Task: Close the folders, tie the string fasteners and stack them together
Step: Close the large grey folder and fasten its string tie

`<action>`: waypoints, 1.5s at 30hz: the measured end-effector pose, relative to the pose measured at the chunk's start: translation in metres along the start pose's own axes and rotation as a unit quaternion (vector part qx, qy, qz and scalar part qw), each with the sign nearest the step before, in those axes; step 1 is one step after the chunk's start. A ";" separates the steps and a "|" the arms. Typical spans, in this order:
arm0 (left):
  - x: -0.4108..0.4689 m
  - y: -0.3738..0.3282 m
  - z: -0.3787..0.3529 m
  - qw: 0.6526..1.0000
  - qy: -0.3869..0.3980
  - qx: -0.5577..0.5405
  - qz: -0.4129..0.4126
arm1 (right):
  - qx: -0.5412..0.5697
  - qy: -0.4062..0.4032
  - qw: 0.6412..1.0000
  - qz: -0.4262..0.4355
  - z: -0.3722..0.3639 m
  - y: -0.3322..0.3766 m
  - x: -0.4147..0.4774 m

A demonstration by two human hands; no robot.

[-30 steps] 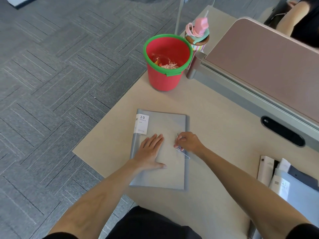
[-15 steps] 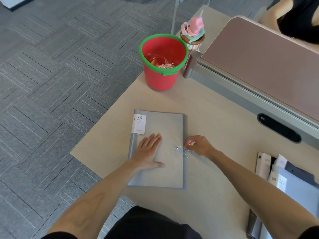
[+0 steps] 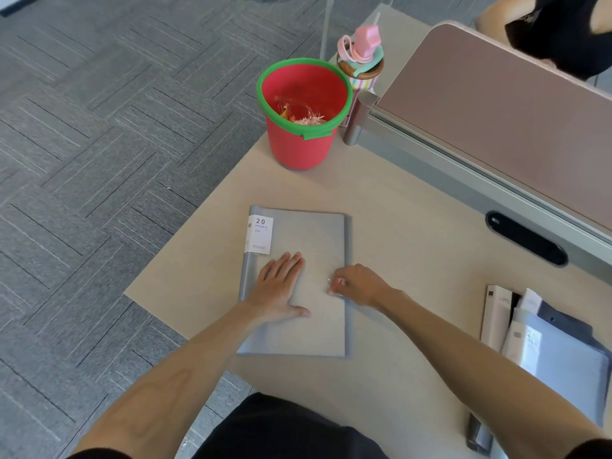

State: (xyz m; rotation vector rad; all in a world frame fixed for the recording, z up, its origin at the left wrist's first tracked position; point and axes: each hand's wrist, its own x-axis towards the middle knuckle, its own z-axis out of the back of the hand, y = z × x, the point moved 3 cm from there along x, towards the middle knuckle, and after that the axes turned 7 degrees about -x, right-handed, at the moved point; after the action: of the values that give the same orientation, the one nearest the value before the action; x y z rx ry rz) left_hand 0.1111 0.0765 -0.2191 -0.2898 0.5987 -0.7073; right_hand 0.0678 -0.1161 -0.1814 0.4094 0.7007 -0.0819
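Note:
A closed grey folder with a white "20 pockets" label lies flat on the beige desk. My left hand rests palm down on its cover, fingers spread. My right hand sits at the folder's right edge, fingertips pinched on the thin string fastener, of which only a small bit shows. A pile of other folders lies at the desk's right edge.
A red bucket with a green rim stands at the desk's far left corner, with a pink-lidded striped bottle behind it. A grey and pink partition runs along the back right. Another person's arm shows top right.
My right hand pulled the string loop out to the right of the folder, then came back onto the folder's right edge. My left hand stayed flat on the cover.

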 end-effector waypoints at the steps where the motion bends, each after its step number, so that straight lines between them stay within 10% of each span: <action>1: 0.000 -0.001 0.000 1.000 0.001 0.000 0.000 | -0.017 -0.002 1.000 0.000 -0.002 0.002 0.003; 10: 0.001 -0.001 0.001 1.000 -0.001 -0.001 0.003 | -0.085 -0.028 0.996 0.018 0.002 0.032 0.038; 18: 0.001 -0.002 -0.001 1.000 0.007 0.004 0.009 | 0.200 -0.097 0.967 -0.122 0.008 0.001 0.033; 31: 0.002 -0.008 -0.003 1.000 0.000 -0.003 0.017 | -0.233 -0.105 0.967 -0.011 0.013 -0.003 0.024; 45: 0.003 -0.007 -0.006 1.000 0.001 -0.001 0.024 | -0.154 -0.173 0.969 0.080 0.012 -0.033 0.003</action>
State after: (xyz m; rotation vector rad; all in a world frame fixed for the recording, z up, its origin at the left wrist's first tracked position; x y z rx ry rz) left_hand 0.1057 0.0688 -0.2225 -0.2755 0.6061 -0.6611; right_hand 0.0705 -0.1507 -0.1864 0.1440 0.3245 0.1056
